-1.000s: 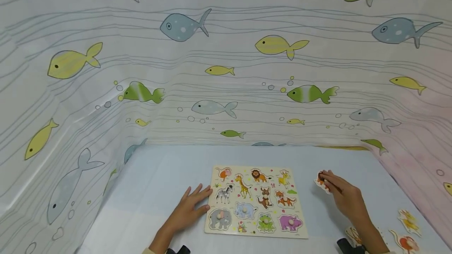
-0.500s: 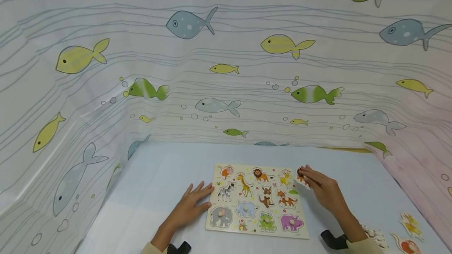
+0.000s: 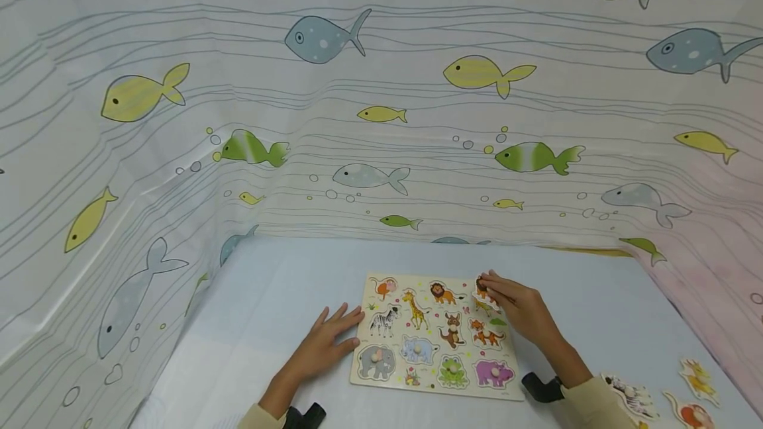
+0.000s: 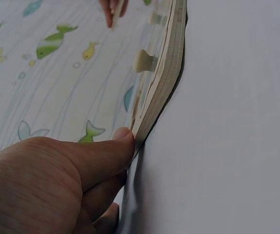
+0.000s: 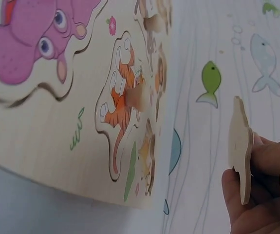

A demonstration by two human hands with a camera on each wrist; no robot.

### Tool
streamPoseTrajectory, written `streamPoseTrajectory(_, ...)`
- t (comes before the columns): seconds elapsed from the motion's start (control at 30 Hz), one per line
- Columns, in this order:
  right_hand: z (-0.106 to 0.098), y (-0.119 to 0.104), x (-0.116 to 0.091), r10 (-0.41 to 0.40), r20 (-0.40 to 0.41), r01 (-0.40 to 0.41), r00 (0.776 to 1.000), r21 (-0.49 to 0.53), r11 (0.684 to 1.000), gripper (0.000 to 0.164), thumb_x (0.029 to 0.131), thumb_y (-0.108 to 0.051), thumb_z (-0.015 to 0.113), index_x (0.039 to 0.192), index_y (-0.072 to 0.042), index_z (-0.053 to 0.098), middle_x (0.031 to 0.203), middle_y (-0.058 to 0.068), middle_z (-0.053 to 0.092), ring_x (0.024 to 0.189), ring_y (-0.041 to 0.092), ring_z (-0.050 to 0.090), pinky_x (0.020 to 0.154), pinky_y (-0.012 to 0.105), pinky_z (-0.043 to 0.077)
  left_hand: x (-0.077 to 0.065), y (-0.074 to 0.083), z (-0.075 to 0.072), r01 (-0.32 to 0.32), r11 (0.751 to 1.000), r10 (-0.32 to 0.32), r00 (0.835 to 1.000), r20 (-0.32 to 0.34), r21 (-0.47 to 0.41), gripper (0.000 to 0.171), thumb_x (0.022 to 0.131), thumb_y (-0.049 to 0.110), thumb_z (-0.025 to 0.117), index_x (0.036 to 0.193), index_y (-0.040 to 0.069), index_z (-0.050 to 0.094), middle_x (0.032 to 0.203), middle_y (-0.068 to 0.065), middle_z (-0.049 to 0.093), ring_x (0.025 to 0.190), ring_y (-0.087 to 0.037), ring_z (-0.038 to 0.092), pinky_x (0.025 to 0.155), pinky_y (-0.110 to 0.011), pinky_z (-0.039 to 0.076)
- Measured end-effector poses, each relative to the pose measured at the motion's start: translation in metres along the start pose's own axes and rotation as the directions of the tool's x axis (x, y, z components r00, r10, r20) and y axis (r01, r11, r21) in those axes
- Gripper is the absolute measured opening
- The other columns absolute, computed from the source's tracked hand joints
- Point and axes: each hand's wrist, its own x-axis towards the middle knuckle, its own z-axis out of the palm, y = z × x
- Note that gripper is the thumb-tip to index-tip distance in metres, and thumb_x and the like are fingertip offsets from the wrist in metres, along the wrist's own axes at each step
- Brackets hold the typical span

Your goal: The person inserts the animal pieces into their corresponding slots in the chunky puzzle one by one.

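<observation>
Above the far right corner of the puzzle board (image 5: 88,165), the right hand (image 3: 517,303) pinches what looks like a lion piece (image 5: 240,141) between thumb and fingers, tilted on edge, probably so the grip clears the surface; whether a knob sits under those fingers cannot be seen. At the board's left edge, the left hand (image 3: 328,341) lies with fingers spread wide, its thumb touching the rim, likely to stop it sliding. Right of the board, a zebra piece (image 3: 633,396), a monkey piece (image 3: 694,414) and a yellow horned-animal piece (image 3: 699,381) lie loose, presumably within easy reach. The board seems to be pale layered wood, with smooth printed animals and shallow, wavy-edged recesses; the lion's back is bare wood. Set in the board, the tiger piece (image 5: 119,114) and purple hippo piece (image 3: 494,373) have rounded knobs. Beneath the board spreads a smooth white covering (image 3: 286,283).
</observation>
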Motion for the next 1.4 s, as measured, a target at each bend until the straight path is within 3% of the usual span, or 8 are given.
streamPoseTrajectory(0.2, 0.012, -0.003, 0.008, 0.000, 0.048, -0.002, 0.999, 0.048, 0.999, 0.030, 0.090, 0.001, 0.069, 0.119, -0.002, 0.072, 0.127, 0.015, 0.069, 0.123, 0.036, 0.061, 0.094, -0.003, 0.040, -0.001, -0.001, 0.000, 0.010, 1.000, -0.010, 1.000, 0.000, -0.004, 0.055, 0.093, 0.025, 0.069, 0.144, 0.011, 0.054, 0.154, -0.004, 0.048, 0.151, -0.033, 0.029, 0.127, -0.056, 0.001)
streamPoseTrajectory(0.4, 0.025, -0.003, 0.017, -0.070, 0.062, 0.064, 0.996, 0.087, 0.994, 0.029, 0.089, 0.003, 0.069, 0.118, 0.000, 0.072, 0.125, 0.016, 0.070, 0.122, 0.036, 0.062, 0.097, -0.001, 0.041, 0.000, 0.000, 0.000, 0.003, 1.000, -0.003, 1.000, -0.004, 0.001, 0.054, 0.094, 0.023, 0.069, 0.144, 0.011, 0.054, 0.153, -0.004, 0.048, 0.151, -0.033, 0.029, 0.127, -0.056, 0.000)
streamPoseTrajectory(0.53, 0.033, -0.003, 0.022, -0.113, 0.054, 0.110, 0.992, 0.059, 0.992, 0.029, 0.088, 0.003, 0.071, 0.117, 0.000, 0.073, 0.123, 0.015, 0.071, 0.120, 0.035, 0.064, 0.095, 0.019, 0.055, 0.000, 0.001, 0.000, 0.007, 1.000, -0.007, 1.000, -0.012, -0.004, 0.054, 0.093, 0.022, 0.070, 0.143, 0.011, 0.055, 0.153, -0.004, 0.048, 0.151, -0.033, 0.029, 0.127, -0.055, 0.001)
streamPoseTrajectory(0.67, 0.040, -0.004, 0.025, -0.114, 0.066, 0.110, 0.991, 0.053, 0.992, 0.029, 0.088, 0.002, 0.071, 0.117, -0.001, 0.073, 0.123, 0.015, 0.071, 0.119, 0.034, 0.065, 0.088, 0.040, 0.060, -0.001, 0.000, 0.000, 0.017, 1.000, -0.017, 1.000, -0.009, 0.000, 0.054, 0.093, 0.023, 0.070, 0.143, 0.012, 0.055, 0.153, -0.003, 0.048, 0.152, -0.032, 0.029, 0.128, -0.055, 0.001)
streamPoseTrajectory(1.2, 0.056, -0.004, 0.034, -0.077, 0.131, 0.063, 0.988, 0.111, 0.992, 0.027, 0.092, -0.001, 0.068, 0.118, -0.001, 0.073, 0.126, 0.016, 0.070, 0.123, 0.034, 0.062, 0.090, 0.042, 0.060, 0.000, -0.002, 0.000, 0.024, 1.000, -0.024, 1.000, -0.004, 0.019, 0.053, 0.093, 0.026, 0.070, 0.143, 0.015, 0.055, 0.154, 0.000, 0.048, 0.152, -0.030, 0.029, 0.128, -0.055, 0.003)
streamPoseTrajectory(1.4, 0.062, -0.001, 0.035, -0.109, 0.132, 0.094, 0.985, 0.113, 0.989, 0.028, 0.090, 0.000, 0.069, 0.118, 0.000, 0.072, 0.126, 0.017, 0.070, 0.123, 0.035, 0.062, 0.090, 0.042, 0.059, 0.000, -0.001, 0.001, 0.024, 1.000, -0.024, 1.000, -0.006, 0.019, 0.053, 0.093, 0.025, 0.070, 0.143, 0.015, 0.055, 0.153, 0.000, 0.048, 0.152, -0.030, 0.029, 0.128, -0.055, 0.003)
